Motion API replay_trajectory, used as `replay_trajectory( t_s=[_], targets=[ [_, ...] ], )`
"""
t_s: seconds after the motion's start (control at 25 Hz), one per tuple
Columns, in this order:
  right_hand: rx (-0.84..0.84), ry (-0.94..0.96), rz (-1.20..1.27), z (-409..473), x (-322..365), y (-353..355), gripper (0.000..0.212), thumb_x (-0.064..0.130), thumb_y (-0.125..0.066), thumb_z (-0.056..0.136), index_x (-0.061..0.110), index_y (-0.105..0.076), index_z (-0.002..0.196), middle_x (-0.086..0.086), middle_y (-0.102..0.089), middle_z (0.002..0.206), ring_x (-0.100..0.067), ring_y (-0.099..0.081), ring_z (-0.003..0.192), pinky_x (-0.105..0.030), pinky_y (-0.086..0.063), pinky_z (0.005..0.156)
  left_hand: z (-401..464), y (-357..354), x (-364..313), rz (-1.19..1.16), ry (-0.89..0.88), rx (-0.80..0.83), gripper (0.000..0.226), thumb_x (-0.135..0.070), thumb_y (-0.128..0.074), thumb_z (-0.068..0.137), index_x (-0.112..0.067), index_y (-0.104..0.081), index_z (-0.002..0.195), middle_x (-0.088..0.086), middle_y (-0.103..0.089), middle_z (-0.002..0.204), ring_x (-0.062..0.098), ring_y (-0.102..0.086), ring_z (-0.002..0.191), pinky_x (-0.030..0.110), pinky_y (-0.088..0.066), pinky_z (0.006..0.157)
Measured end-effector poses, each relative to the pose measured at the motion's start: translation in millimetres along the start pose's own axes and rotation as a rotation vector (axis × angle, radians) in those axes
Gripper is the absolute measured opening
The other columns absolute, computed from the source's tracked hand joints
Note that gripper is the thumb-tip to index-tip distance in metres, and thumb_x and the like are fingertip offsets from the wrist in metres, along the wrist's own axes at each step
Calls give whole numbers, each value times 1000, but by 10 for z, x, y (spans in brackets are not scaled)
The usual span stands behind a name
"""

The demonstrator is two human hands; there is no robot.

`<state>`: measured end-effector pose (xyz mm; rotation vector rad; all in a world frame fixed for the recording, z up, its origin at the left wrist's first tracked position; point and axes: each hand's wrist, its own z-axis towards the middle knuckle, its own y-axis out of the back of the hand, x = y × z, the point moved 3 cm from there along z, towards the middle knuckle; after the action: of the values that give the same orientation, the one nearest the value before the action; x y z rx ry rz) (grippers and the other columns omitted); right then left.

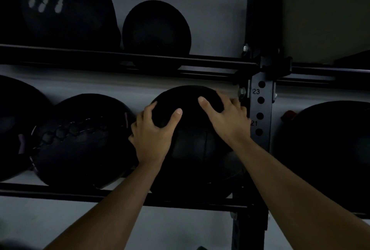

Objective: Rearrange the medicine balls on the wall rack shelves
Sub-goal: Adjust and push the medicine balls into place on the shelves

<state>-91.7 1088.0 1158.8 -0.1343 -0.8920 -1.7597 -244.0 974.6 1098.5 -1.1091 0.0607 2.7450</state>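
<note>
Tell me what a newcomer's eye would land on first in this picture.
First, the two bare hands, left hand and right hand, spread over the top of a black medicine ball on the lower shelf, beside the numbered upright post. Next, the big ball with pale blurred markings at upper left on the upper shelf, brightest in a dim scene.

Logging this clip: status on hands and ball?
Both hands, left and right, gripping medicine ball on lower shelf. Laced ball close left, upright post close right.
</note>
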Motion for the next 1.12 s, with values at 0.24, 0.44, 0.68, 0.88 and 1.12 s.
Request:
replay_trajectory(
  t_s=[0.24, 0.44, 0.68, 0.88, 1.12],
  targets=[
    [-109, 85, -62, -262, 1, -42, 81, 79, -37, 93, 37, -29, 162, -10, -35, 166, -37, -28, 154, -58, -22, 122, -10, 63, 132, -92, -37, 15, 84, -85, -53, 74, -39, -52, 144, -8, -54, 151, 21, -42, 146, 59, -31, 122],
    [-57, 84, -151, -240, 37, -16, 80, 76, -30, 97, 31, -27, 163, -16, -30, 168, -42, -25, 155, -62, -20, 124, 173, 290, 35, 208, -114, 243, 80, -83, -46, 88, -36, -42, 153, 1, -52, 155, 26, -45, 146, 54, -26, 127],
    [-163, 390, -135, -528, 944, -600, 59, 48, -41, 99, 20, -53, 149, -18, -48, 158, -38, -33, 153, -54, -14, 129, 807, 1175, 252, 598, -272, 149, 58, -62, -39, 104, -28, -52, 150, -2, -49, 159, 23, -34, 154, 54, -5, 130],
    [67, 381, -5, -728, 1819, -1519, 56, 46, -45, 105, 21, -45, 155, -17, -44, 159, -34, -32, 152, -49, -23, 128, 1563, 2004, 788, 646, -37, 166, 67, -67, -37, 102, -27, -45, 155, 4, -41, 164, 34, -35, 152, 52, -23, 126],
    [134, 232, -94, -962, 2264, -2434, 71, 65, -22, 104, 37, -1, 166, -17, 8, 176, -38, 17, 161, -54, 13, 127, 2089, 2247, 1431, 295, 170, 517, 81, -74, -45, 97, -28, -35, 163, 4, -35, 170, 29, -39, 153, 42, -35, 119]
  ],
)
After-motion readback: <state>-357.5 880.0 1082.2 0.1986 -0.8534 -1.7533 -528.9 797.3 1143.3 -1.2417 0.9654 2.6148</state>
